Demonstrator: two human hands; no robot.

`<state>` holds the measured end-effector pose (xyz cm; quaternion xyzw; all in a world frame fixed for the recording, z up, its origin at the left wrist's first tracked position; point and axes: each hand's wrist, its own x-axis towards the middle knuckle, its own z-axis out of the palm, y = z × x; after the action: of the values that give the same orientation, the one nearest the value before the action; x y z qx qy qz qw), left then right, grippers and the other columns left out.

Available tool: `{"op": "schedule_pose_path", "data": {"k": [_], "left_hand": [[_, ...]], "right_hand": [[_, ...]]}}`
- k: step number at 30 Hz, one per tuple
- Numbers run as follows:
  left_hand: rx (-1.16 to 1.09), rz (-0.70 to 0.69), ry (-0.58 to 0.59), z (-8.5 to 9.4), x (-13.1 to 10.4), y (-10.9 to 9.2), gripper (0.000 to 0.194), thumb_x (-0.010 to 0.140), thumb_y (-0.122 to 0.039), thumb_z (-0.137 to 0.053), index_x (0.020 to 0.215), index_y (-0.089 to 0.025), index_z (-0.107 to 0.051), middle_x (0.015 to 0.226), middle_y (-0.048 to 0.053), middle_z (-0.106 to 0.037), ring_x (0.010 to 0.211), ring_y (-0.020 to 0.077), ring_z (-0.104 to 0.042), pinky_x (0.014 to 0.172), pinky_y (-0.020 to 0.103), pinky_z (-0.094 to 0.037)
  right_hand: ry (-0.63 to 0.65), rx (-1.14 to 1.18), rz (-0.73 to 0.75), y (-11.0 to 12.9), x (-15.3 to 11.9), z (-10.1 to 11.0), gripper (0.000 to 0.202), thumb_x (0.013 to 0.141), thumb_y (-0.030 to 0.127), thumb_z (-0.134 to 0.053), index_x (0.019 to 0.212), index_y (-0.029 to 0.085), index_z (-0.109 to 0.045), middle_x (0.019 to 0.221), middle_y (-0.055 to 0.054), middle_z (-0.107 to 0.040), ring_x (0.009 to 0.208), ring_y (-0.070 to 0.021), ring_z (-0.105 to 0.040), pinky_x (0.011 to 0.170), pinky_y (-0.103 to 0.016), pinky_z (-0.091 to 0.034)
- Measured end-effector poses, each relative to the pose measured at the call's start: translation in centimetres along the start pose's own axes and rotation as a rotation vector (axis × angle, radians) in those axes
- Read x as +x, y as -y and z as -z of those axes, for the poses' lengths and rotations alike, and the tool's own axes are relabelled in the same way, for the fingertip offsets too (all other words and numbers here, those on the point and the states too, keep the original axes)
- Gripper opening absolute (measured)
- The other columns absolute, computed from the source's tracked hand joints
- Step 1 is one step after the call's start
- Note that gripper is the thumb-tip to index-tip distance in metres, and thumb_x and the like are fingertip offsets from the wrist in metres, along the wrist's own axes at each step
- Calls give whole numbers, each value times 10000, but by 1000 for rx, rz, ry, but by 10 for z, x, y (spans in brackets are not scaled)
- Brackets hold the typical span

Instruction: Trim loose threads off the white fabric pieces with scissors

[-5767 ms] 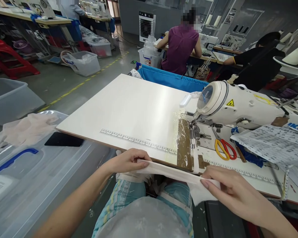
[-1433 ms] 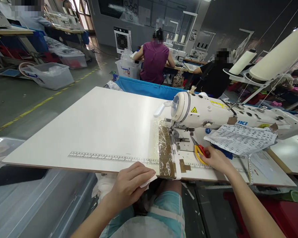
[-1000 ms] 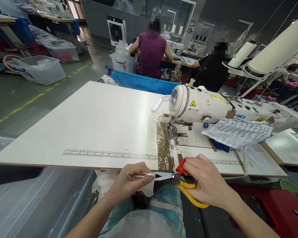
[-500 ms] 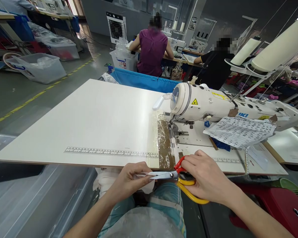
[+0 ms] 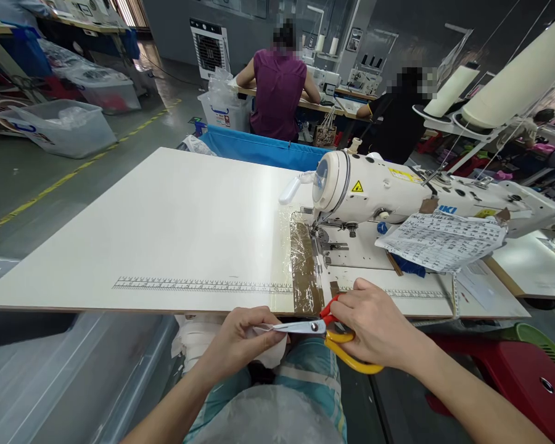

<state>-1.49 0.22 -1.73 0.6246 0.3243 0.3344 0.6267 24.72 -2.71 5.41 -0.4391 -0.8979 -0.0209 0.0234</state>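
My right hand (image 5: 372,327) is closed around a pair of scissors (image 5: 345,350) with one red and one yellow handle loop. The blades point left and lie together, their tips at the fingers of my left hand (image 5: 246,338). Thumb and forefinger of that hand are pinched at the tips; a thin pale bit shows there, too small to name. Just below the left fingers hangs a piece of white cloth (image 5: 272,354); whether the fingers hold it I cannot tell. Both hands are in front of the table's near edge, above my lap.
A white sewing machine (image 5: 370,185) stands on the white table (image 5: 189,216), a written paper sheet (image 5: 439,240) hanging from it. A printed ruler scale (image 5: 203,285) runs along the near edge. Thread cones (image 5: 494,92) rise at right. A red stool (image 5: 504,382) is lower right. Co-workers sit beyond.
The scissor blades were slightly apart and are now together. My right hand has moved slightly left with the scissors. The view has shifted a little.
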Motion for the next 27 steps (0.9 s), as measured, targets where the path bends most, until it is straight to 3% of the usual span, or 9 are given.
{"op": "schedule_pose_path", "data": {"k": [7, 15, 20, 24, 27], "left_hand": [[-14, 113, 65, -3, -1, 2, 338, 845, -447, -700, 717, -138, -746, 668, 46, -640, 611, 144, -507, 565, 235, -362], [-65, 143, 85, -3, -1, 1, 352, 851, -466, -709, 694, -153, -735, 590, 21, -598, 532, 120, -458, 514, 227, -376], [-71, 174, 90, -5, 2, 0, 409, 816, -516, -720, 629, -155, -677, 574, 12, -551, 541, 118, -426, 511, 230, -360], [-70, 195, 98, -8, 3, 2, 437, 786, -535, -739, 609, -146, -647, 595, 10, -532, 576, 122, -431, 536, 230, -353], [-81, 233, 119, -7, 3, 4, 411, 803, -533, -730, 688, -140, -699, 658, 26, -580, 619, 138, -479, 571, 235, -372]], "right_hand": [[48, 12, -54, 8, 9, -1, 205, 833, 376, -622, 750, 206, -542, 695, -2, -605, 602, -143, -436, 697, -338, -228], [84, 155, -63, 0, 3, -14, 283, 856, 339, -585, 641, 203, -460, 560, 44, -515, 506, -102, -282, 693, -330, -234], [175, 249, -119, 1, 2, -11, 280, 842, 370, -616, 676, 202, -464, 613, 40, -540, 544, -106, -353, 709, -319, -245], [150, 222, -109, 3, 7, -10, 302, 862, 417, -616, 694, 204, -482, 639, 24, -560, 576, -116, -392, 713, -319, -259], [129, 238, -107, 6, 10, -14, 373, 870, 421, -619, 635, 208, -423, 570, 40, -505, 525, -101, -322, 693, -313, -272]]}}
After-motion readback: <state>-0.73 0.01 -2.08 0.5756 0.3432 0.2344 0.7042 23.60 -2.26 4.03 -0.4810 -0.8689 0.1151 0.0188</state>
